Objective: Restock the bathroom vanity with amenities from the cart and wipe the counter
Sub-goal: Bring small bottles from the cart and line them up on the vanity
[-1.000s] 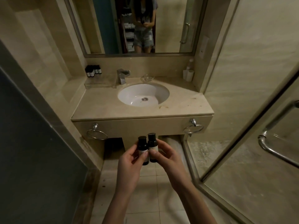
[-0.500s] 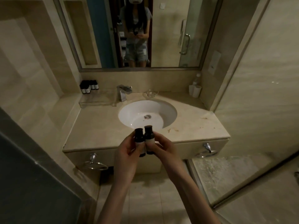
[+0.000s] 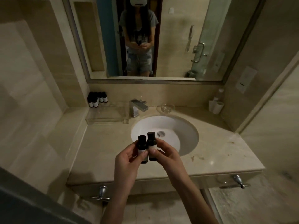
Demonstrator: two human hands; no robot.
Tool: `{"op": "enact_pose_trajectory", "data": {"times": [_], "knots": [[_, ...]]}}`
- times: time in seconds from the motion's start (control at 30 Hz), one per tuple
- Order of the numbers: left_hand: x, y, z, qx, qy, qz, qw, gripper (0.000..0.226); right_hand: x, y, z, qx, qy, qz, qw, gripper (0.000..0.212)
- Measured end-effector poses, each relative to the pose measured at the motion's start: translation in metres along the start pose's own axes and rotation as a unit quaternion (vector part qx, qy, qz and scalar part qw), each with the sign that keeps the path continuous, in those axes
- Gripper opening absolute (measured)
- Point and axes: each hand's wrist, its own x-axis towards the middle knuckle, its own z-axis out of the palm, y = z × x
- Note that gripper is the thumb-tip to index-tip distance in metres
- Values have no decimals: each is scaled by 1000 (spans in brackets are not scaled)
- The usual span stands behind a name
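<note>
Two small dark amenity bottles with white labels stand side by side in my hands above the front of the vanity counter [image 3: 100,147]. My left hand [image 3: 127,160] grips the left bottle [image 3: 142,145]. My right hand [image 3: 166,156] grips the right bottle [image 3: 151,143], which sits slightly higher. Both bottles are upright and touch each other. They hover over the near left rim of the white sink [image 3: 174,131]. At the back left corner of the counter, a cluster of several matching dark bottles [image 3: 97,99] stands on a clear tray [image 3: 105,117].
A chrome faucet [image 3: 137,107] stands behind the sink, a glass soap dish [image 3: 165,108] beside it. White cups [image 3: 216,106] sit in the back right corner. Brown stains [image 3: 197,158] mark the counter's right side. Towel rings [image 3: 101,194] hang below the front edge. A mirror [image 3: 153,38] shows the person.
I have come closer to the vanity. My hands with the two bottles rose from below the counter's front to above its front edge, near the sink.
</note>
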Motion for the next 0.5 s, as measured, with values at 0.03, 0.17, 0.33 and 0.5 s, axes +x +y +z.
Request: {"op": "enact_pose_trajectory", "data": {"times": [0.03,0.17,0.33,0.5], "knots": [[9,-3,-6,3,8,-4,1000,39,10,3,5,-1,-4,5,1000,34],[46,-20,-30,14,51,-17,998,38,53,15,26,-11,-25,22,999,32],[103,-31,-60,27,87,-8,996,42,121,30,55,-17,-59,27,998,32],[179,-34,-93,50,114,-10,992,40,204,36,87,-19,-76,20,997,30]]}}
